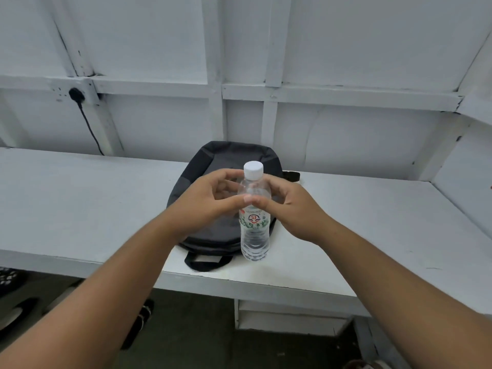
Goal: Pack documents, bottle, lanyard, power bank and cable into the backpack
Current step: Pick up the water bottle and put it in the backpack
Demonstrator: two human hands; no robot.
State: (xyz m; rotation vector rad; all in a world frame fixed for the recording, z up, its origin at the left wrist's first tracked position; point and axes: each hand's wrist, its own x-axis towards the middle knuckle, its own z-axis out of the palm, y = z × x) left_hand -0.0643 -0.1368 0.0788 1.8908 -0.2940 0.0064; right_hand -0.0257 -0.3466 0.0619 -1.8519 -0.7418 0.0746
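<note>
Both the left hand [205, 206] and right hand [292, 209] are gripping the upright bottle [254, 222] at its shoulder (long axis vertical), the backpack [213, 166] lying directly behind it.

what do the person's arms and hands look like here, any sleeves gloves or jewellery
Both forearms are bare right to the frame edge: no sleeves in view. The left hand and right hand wear no gloves, and no rings, watch or wristbands show on the visible sides. Nails look short and unpainted where they show.
</note>
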